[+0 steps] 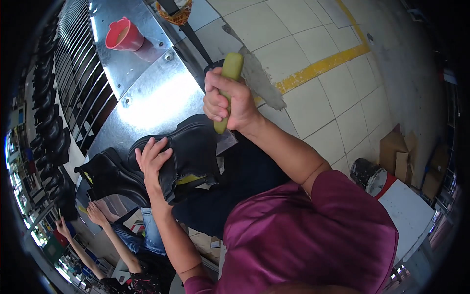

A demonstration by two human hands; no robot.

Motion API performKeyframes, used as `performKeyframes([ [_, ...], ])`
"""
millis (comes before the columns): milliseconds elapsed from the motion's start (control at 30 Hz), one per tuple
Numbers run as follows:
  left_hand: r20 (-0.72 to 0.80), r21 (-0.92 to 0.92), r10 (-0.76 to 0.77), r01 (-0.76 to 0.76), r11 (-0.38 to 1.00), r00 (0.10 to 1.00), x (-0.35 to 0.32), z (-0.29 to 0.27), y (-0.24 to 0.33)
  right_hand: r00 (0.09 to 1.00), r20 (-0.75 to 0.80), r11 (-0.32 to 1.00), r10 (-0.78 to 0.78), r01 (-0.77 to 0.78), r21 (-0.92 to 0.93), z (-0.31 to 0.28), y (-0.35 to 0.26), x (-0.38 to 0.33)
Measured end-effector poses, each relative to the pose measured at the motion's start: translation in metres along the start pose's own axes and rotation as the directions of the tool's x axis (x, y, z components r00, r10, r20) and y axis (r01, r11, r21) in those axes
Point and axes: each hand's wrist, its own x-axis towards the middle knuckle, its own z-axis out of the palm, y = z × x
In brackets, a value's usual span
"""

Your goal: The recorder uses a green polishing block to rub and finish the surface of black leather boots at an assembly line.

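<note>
A black boot (191,142) lies on its side across my lap at the edge of the metal table, a bit of yellow lining showing at its opening. My left hand (154,159) grips it, fingers over the leather. In my closed right hand (227,98) is a long olive-green bar (232,66) with rounded ends, its lower end just above the boot's sole. Exactly what the bar is, I cannot make out. A second black boot (112,171) lies on the table to the left of the first.
A pink-red cup (125,35) stands on the shiny metal table (147,105). Several black boots (49,122) line a rack at far left. Close by at lower left are a co-worker's hands (96,213). A cardboard box (393,149) and a stained bucket (363,171) are at right.
</note>
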Motion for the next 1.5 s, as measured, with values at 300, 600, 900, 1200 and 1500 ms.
performKeyframes([
  [300,-0.149,0.014,0.046,-0.044,0.999,0.988,-0.01,0.017,-0.016,0.993,0.051,0.987,0.111,-0.116,0.109,0.003,0.0,0.025],
  [600,-0.277,0.008,0.038,-0.037,0.999,0.96,-0.013,0.028,-0.012,0.978,0.031,0.961,0.206,-0.196,-0.194,0.03,-0.001,0.026],
  [900,-0.335,0.02,0.035,-0.03,0.999,0.941,-0.026,0.033,-0.003,0.87,0.053,0.753,0.49,-0.392,-0.528,0.059,0.003,0.044],
  [1200,-0.263,-0.009,0.111,-0.118,0.993,0.958,-0.041,0.031,-0.005,0.841,0.048,0.694,0.539,-0.411,-0.591,0.095,0.03,0.05],
  [1500,-0.297,-0.07,0.133,-0.16,0.985,0.946,-0.054,0.03,0.0,0.881,0.06,0.521,0.47,-0.222,-0.824,0.123,0.073,0.034],
])
